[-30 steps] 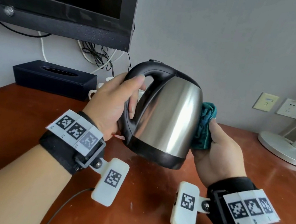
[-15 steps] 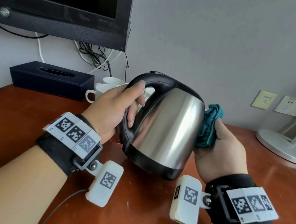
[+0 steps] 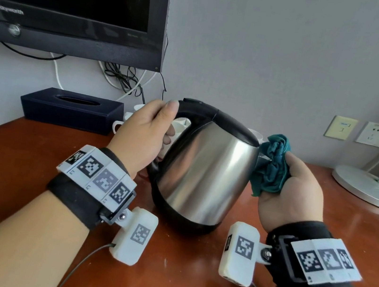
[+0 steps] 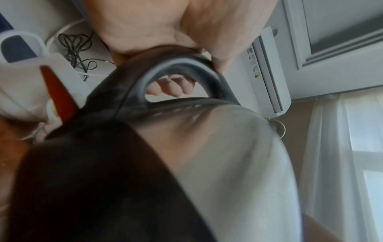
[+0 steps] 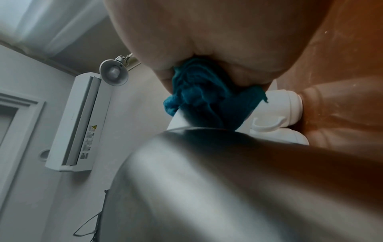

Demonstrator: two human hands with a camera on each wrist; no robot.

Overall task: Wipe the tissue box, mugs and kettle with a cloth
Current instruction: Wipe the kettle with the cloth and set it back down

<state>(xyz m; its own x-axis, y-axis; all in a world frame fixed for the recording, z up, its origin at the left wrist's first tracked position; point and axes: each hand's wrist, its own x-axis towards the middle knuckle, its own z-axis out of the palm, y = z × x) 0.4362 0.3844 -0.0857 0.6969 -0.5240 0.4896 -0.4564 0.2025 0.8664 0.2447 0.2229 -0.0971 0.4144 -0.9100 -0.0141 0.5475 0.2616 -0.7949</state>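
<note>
Left hand (image 3: 144,133) curls its grip round the handle of the kettle (image 3: 204,170), held tilted above the bench (image 3: 6,164) (middle, toward the back edge). Right hand (image 3: 293,187) bunches the cloth (image 3: 272,164) against the spout; pressing harder could twist the kettle loose.

Television (image 3: 69,0), lamp base (image 3: 370,188), perhaps an air conditioner (image 5: 81,121).

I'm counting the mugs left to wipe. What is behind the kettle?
White mugs stand behind the kettle, beside the tissue box. The kettle and the left hand cover most of them, so their number cannot be told.
</note>
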